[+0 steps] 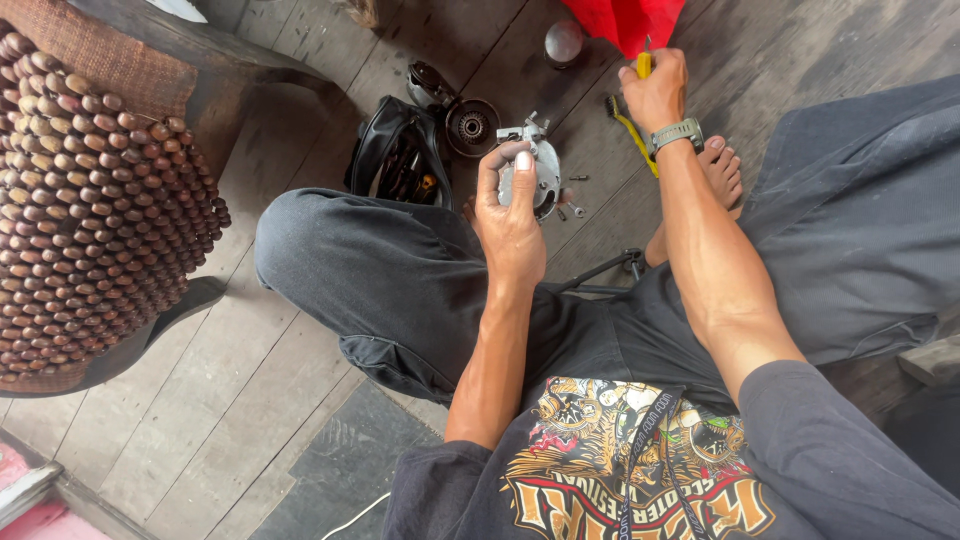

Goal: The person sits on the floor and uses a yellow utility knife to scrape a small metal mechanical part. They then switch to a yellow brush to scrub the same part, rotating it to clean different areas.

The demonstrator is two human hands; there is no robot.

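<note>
Left hand: my left hand (pixel 510 215) is raised above my knee, fingers curled around a grey metal part (pixel 540 170).
Right hand: my right hand (pixel 655 90) reaches forward, arm straight, clenched on a yellow-handled tool (pixel 644 64).
Floor: screws (pixel 575 208) lie just beside the part.

1. Floor (pixel 250 330): weathered grey-brown wooden planks, seams running diagonally, worn and scuffed.
2. Dark mat (pixel 345 465) lies on the planks, well below and left of the grip, near the lower edge.
3. Wooden chair (pixel 215 60) stands far left of the grip, dark frame, 1 curved leg visible.
4. Beaded seat cover (pixel 90 190) of brown wooden beads drapes over the chair.
5. Light: soft, even daylight, no hard shadows.
6. Pink-red edge (pixel 25 500) at the bottom left corner; kind unclear.
</note>
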